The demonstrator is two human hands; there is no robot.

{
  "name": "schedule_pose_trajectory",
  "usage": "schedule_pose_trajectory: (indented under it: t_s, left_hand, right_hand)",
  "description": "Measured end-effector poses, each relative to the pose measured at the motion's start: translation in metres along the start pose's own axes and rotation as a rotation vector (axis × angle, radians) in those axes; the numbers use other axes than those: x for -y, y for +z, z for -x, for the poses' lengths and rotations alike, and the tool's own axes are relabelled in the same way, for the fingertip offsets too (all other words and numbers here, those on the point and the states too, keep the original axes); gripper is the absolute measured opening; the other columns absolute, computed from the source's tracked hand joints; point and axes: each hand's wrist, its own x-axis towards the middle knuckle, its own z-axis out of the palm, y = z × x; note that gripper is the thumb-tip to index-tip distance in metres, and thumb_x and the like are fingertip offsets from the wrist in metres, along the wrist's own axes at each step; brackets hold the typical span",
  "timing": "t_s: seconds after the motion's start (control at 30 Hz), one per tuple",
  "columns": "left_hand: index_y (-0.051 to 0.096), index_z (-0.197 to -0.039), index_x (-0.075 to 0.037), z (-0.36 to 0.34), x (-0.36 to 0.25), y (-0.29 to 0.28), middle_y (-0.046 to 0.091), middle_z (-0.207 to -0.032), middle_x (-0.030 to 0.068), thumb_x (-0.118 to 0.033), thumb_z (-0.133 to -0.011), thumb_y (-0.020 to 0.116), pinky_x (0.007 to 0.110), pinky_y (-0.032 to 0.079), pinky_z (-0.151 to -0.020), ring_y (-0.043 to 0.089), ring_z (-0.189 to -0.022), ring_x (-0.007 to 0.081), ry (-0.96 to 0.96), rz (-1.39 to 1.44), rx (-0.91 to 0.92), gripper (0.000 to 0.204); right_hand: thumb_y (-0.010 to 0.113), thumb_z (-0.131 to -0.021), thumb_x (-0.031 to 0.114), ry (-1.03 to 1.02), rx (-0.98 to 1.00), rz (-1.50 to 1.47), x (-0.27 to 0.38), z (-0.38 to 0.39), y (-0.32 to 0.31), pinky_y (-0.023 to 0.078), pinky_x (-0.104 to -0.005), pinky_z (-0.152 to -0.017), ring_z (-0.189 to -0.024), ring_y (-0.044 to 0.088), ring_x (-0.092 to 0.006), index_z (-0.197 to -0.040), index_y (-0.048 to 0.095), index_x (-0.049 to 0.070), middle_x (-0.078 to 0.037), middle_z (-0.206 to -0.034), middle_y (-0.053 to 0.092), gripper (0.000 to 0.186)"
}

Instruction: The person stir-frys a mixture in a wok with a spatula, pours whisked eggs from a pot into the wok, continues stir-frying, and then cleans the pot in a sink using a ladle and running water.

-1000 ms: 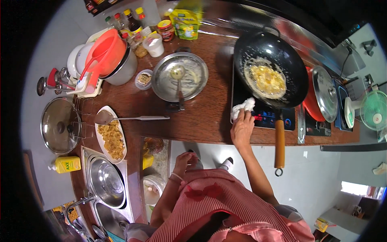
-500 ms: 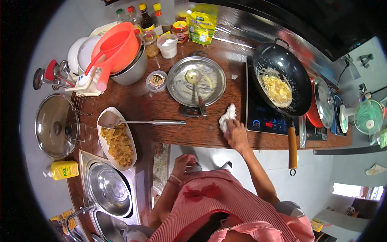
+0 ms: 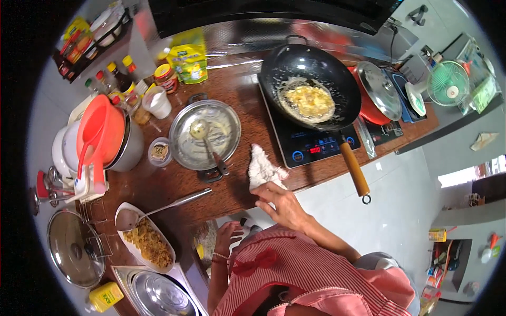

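My right hand (image 3: 283, 206) is at the counter's front edge, fingers loosely bent and apart, nothing gripped. Its fingertips are right at the lower edge of a crumpled white cloth (image 3: 265, 169); whether they touch it I cannot tell. Low in front of my apron, my left hand (image 3: 227, 236) hangs empty with its fingers spread. To the right, a black wok (image 3: 345, 100) with a wooden handle sits on a lit induction cooker (image 3: 304, 143), yellow egg-like food (image 3: 309, 101) frying in foamy oil inside. Left of the cloth stands a steel pan (image 3: 182, 118) with a ladle (image 3: 212, 145) resting in it.
A white dish (image 3: 167, 243) of browned food, with a long-handled steel ladle (image 3: 174, 201) across it, lies beside the sink (image 3: 196, 301). Red colander (image 3: 100, 121), pots, seasoning bottles and jars line the back left. A lidded red pot (image 3: 371, 102) and green fan (image 3: 448, 84) stand right.
My view has swung to the right. My right hand has loosened from the cloth and drawn back toward me; the cloth lies more spread out. My left hand's fingers have opened.
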Motion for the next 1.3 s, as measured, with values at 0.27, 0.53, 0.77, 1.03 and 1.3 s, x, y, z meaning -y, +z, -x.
schedule_pose_trajectory:
  t_s: [0.27,0.53,0.77,1.03,1.3]
  left_hand:
    - [0.055,-0.108,-0.005,-0.017,-0.027,0.05,0.061,-0.092,0.0066,-0.025,-0.092,0.045,0.029,0.05,-0.068,0.06,-0.08,0.015,-0.037,-0.14,0.133,0.028]
    - [0.06,-0.099,-0.001,-0.015,-0.054,0.078,0.065,-0.085,0.0098,-0.038,-0.09,0.047,0.029,0.051,-0.07,0.063,-0.075,0.0174,-0.03,-0.153,0.285,0.04]
    - [0.051,-0.107,-0.003,-0.053,-0.096,0.022,0.061,-0.094,0.0126,-0.046,-0.087,0.05,0.035,0.053,-0.066,0.062,-0.077,0.0233,0.391,0.388,-0.662,0.047]
    - [0.052,-0.11,-0.003,-0.115,-0.13,0.035,0.058,-0.105,0.0088,-0.032,-0.089,0.052,0.038,0.051,-0.077,0.057,-0.093,0.0226,0.448,0.535,-0.469,0.035]
    - [0.051,-0.11,0.001,-0.102,-0.117,0.069,0.055,-0.109,0.0126,-0.004,-0.086,0.045,0.04,0.05,-0.084,0.056,-0.099,0.0266,0.673,0.545,-0.455,0.025]
  right_hand:
    - [0.065,-0.072,0.0,-0.016,-0.563,0.047,0.015,0.043,-0.105,0.048,-0.0268,-0.064,-0.073,0.058,-0.0188,-0.097,0.063,-0.002,-0.014,-0.093,0.06,0.025]
    - [0.052,-0.087,0.005,0.202,-0.895,-0.154,-0.055,0.089,-0.185,0.046,-0.0203,-0.054,-0.063,0.056,-0.0099,-0.105,0.058,-0.003,-0.009,-0.095,0.052,0.021]
    - [0.054,-0.087,0.008,0.227,-0.823,-0.259,-0.098,0.094,-0.21,0.044,-0.0195,-0.051,-0.061,0.055,-0.0095,-0.101,0.06,-0.002,-0.006,-0.086,0.052,0.018]
    - [0.051,-0.087,0.005,0.233,-0.772,-0.268,-0.13,0.1,-0.238,0.043,-0.0197,-0.051,-0.059,0.053,-0.0094,-0.096,0.061,-0.003,-0.005,-0.08,0.051,0.016]
    - [0.049,-0.088,0.006,0.216,-0.621,-0.354,-0.187,0.1,-0.253,0.043,-0.0197,-0.05,-0.058,0.05,-0.0073,-0.099,0.061,-0.001,-0.004,-0.081,0.054,0.017]
